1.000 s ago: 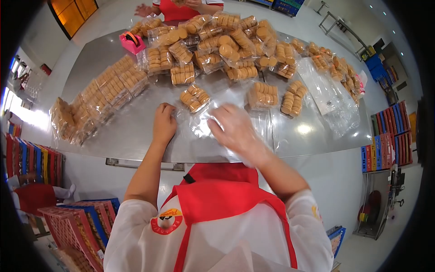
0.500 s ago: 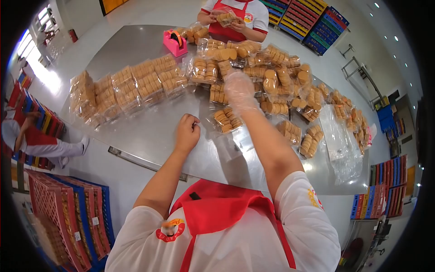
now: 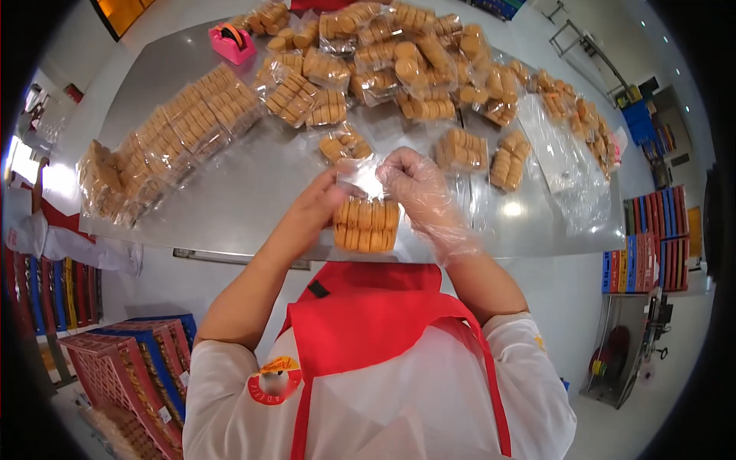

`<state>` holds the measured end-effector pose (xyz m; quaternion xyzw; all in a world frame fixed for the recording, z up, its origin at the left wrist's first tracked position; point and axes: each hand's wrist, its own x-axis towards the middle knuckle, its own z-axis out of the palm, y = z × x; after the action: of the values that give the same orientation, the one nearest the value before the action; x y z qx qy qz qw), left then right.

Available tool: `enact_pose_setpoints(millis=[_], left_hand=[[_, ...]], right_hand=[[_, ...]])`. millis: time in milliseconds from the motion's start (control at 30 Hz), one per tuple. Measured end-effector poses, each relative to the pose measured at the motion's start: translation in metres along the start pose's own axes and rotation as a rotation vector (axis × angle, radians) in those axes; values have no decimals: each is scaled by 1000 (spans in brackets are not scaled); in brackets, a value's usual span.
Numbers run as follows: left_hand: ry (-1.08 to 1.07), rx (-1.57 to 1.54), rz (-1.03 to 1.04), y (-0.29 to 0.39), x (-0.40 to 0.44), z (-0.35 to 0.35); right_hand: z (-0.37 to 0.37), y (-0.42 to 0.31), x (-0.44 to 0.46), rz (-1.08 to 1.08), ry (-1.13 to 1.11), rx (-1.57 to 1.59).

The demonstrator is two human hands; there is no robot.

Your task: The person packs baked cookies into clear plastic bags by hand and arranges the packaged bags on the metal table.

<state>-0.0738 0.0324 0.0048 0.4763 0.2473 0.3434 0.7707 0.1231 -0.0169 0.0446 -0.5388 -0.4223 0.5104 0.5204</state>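
Indoors, across a stainless steel table (image 3: 261, 184), heaped toward the far side with clear bags of round cookies (image 3: 414, 69), lined at left with a tight curved row of cookie packs (image 3: 188, 123) and draped at right with loose clear plastic (image 3: 563, 169). Pictured near the close edge with a bare left hand (image 3: 310, 205) and a right hand (image 3: 416, 186) in a clear plastic glove, fingers of both clamped on opposite sides of the shiny upper plastic of a two-row cookie packet (image 3: 366, 225). Seen just beyond the packet, near a smaller-looking cookie bag (image 3: 345, 144); farther off at left, beside a pink tape dispenser (image 3: 233, 44).
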Motion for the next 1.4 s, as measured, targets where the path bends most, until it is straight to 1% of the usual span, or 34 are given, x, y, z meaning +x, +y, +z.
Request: enact_pose_setpoints(millis=[33, 67, 100, 133, 200, 233, 333, 433, 533, 633, 733, 833, 1033, 1133, 1233, 1333, 1400], left_hand=[[-51, 92, -81, -1, -3, 5], [-3, 51, -183, -5, -7, 6], [45, 12, -281, -9, -10, 7], [94, -27, -376, -13, -13, 8], [120, -110, -388, -34, -21, 7], [134, -150, -395, -42, -26, 6], [210, -222, -464, -46, -37, 10], [197, -214, -451, -35, -41, 27], [254, -209, -428, -41, -47, 24], [323, -243, -412, -40, -58, 25], [316, -301, -411, -47, -67, 22], [232, -380, -536, -37, -69, 24], [249, -362, -580, -39, -75, 21], [217, -390, -594, -36, -74, 24], [148, -343, -526, -27, -76, 34], [185, -191, -444, -36, -77, 39], [234, -202, -410, -41, -76, 36]], right_hand=[[2, 6, -10, 55, 62, 70], [5, 11, -19, 110, 123, 142], [-1, 42, -20, 106, 159, 256], [1, 44, -29, 225, 146, 343], [8, 44, -52, 464, 118, 521], [3, 40, -61, 521, -4, 474], [7, 53, -75, 528, 57, 459], [9, 47, -79, 455, 5, 458], [10, 39, -82, 468, 9, 420], [2, 58, -83, 483, -53, 386], [2, 64, -89, 434, -72, 347], [3, 50, -92, 524, -60, 372], [1, 54, -99, 432, -147, 406], [1, 59, -98, 423, -117, 403], [-2, 59, -98, 486, -48, 403], [11, 37, -99, 469, 23, 253], [10, 49, -98, 428, 21, 282]])
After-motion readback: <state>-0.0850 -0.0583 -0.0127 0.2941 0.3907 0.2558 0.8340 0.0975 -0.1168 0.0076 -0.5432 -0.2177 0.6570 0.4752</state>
